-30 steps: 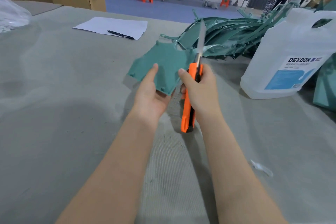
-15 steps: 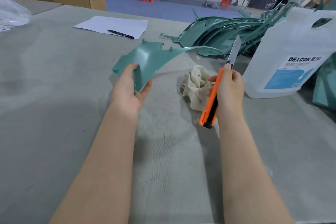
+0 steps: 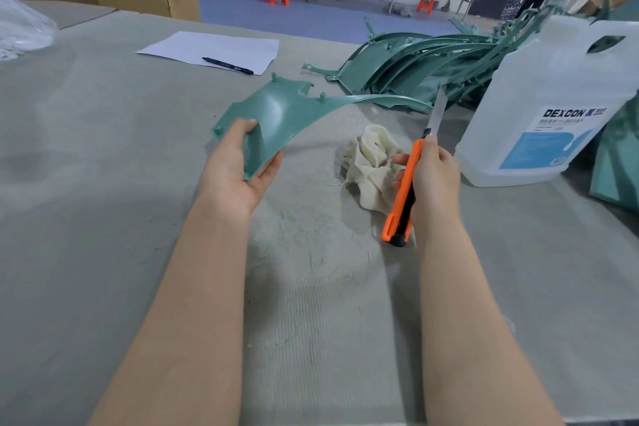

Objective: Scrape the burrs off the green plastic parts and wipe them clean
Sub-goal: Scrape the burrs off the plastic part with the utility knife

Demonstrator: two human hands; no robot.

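Above the table, left hand (image 3: 238, 162) grips green part's (image 3: 287, 114) near corner

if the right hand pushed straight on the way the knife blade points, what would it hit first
Likely the tip of the green part held by the left hand, or the pile behind it. The right hand aims the blade up and away; depth is unclear.

green plastic part (image 3: 283, 114) | orange-black knife (image 3: 403, 197) | cream rag (image 3: 370, 156) | grey table (image 3: 103, 218)
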